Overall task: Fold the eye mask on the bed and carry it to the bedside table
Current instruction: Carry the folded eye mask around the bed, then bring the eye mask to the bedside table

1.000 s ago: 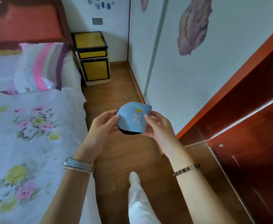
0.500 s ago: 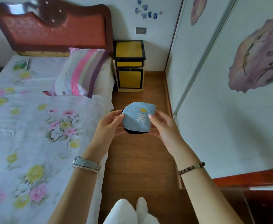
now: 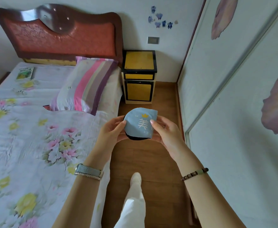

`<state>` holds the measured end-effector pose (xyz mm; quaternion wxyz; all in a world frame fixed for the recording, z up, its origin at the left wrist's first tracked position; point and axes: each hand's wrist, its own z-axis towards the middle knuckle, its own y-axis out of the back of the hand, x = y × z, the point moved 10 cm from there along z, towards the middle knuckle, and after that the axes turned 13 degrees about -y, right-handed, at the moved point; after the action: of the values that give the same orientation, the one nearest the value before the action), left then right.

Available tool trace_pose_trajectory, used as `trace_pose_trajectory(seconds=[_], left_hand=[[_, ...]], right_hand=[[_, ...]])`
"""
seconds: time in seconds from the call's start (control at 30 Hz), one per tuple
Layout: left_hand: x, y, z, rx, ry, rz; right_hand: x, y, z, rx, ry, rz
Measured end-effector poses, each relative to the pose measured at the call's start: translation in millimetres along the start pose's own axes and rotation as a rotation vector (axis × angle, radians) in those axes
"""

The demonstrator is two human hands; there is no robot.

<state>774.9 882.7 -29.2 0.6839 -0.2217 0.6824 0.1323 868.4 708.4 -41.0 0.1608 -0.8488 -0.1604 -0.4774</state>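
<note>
You held the folded mask (image 3: 139, 125) between both hands, left hand (image 3: 112, 129) and right hand (image 3: 165, 131) each pinching an edge, above the floor beside the bed (image 3: 36, 137). The carry was judged in hand. The table (image 3: 139, 63) stood ahead, its top bare, and the aisle showed nothing in the way.

Blue eye mask (image 3: 139, 123), yellow-and-black bedside table (image 3: 139, 76), floral bed (image 3: 36, 137), striped pillow (image 3: 87, 86).

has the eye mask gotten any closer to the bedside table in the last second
Yes. The eye mask, held in both hands, now sits nearer the bedside table.
</note>
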Motion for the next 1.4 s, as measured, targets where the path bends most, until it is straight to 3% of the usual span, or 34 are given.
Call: trace_pose_trajectory(seconds=[0.5, 1.07, 1.4], left_hand=[[-12, 22, 220, -0.035, 0.050, 0.059], [2, -24, 432, -0.089, 0.041, 0.074], [1, -34, 540, -0.211, 0.027, 0.026]], right_hand=[[106, -37, 188, -0.058, -0.015, 0.000], [204, -3, 397, 0.010, -0.071, -0.010], [267, -2, 508, 0.107, -0.084, -0.068]])
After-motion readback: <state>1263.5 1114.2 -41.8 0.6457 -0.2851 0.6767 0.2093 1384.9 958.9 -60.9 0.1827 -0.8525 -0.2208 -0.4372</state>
